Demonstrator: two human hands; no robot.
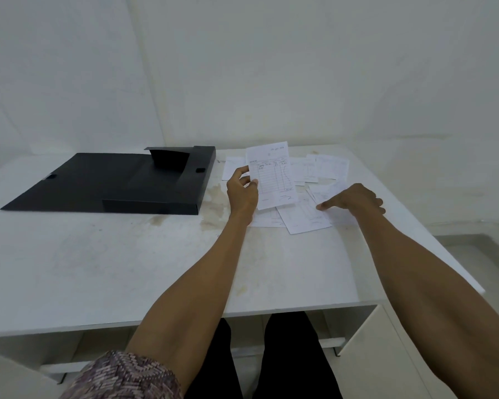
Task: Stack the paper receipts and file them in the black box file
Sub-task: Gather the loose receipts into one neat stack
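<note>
Gathering step, early on: left hand [241, 194] held one receipt [272, 175] upright by its edge, while right hand [357, 201] pressed fingertips flat on the loose receipts [303, 217] spread over the table [127, 254], gripping nothing. Next move prob. needs a sheet slid free w/o scattering the rest; black box file [113, 182] lay open well to the left, nothing between.

1. Setting: plain office or back-room desk area.
2. Evidence: white desk [127, 269] with open shelf beneath, bare white walls [242, 67].
3. Paperwork present: black box file [113, 180], scattered receipts [308, 168].
</note>
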